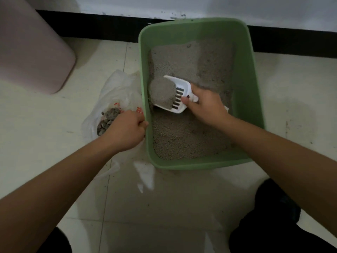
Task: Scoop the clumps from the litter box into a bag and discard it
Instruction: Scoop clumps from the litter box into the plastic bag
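Pale tiled floor (145, 207) under me, dusty with stray grains, and my dark-clad knees (264, 216) sit at the bottom edge. I'm crouched over the job with both forearms reaching forward. My left hand (125, 128) is low on the left with its fingers curled. It looks to me as if it pinches the bag's edge against the box's left rim to hold the mouth open. The fingertips are hidden, so I can't be sure whether plastic or rim is in the grip. The bag (116, 88) lies crumpled on the floor, touching the box's left wall, with a heap of dark clumps (109, 117) already in it.

My right hand (206, 105) is inside the box, wrapped round the handle of the scoop (182, 88), thumb on top and wrist bent leftward. The scoop sits tilted over the litter (191, 139), mouth toward the left wall, carrying a rounded grey load (162, 93). Its rear slots show bare.

I judge this as mid-scoop: the load is up but not yet sifted or carried over. The next move calls for a gentle shake so loose grains drop through. Then comes a lift over the left rim and a tip into the bag, with nothing spilled on the floor and the mouth held wide.

The box (255, 99) sits against the black skirting (109, 28), and a pink bin (32, 52) stands far left
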